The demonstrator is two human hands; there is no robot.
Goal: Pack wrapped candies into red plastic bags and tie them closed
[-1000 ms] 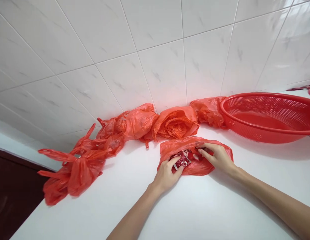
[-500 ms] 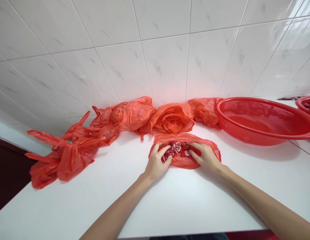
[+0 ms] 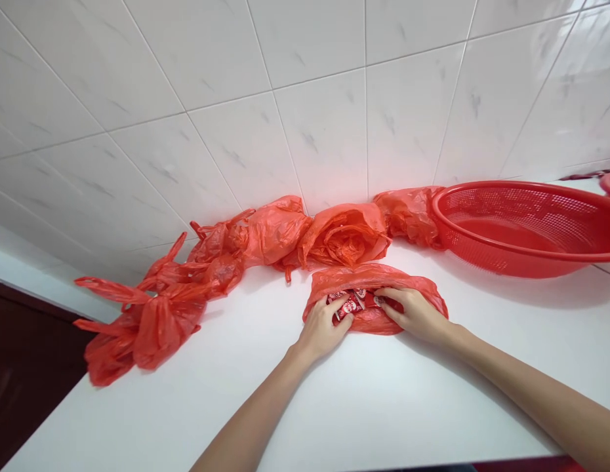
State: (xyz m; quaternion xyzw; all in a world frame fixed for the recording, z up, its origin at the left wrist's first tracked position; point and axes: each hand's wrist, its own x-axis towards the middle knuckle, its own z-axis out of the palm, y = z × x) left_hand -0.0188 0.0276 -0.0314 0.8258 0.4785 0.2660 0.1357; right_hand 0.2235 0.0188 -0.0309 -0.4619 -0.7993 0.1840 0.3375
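the left hand (image 3: 323, 330) and right hand (image 3: 414, 313) clenched a red plastic bag (image 3: 378, 276) around some red packets (image 3: 350, 305). the packets showed in the gap between the 2 hands.

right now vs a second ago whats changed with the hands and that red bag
The left hand and the right hand have moved toward each other, and the red plastic bag is drawn in around the red-and-white packets, less of which show. The row of filled bags and the red plastic colander stayed put.
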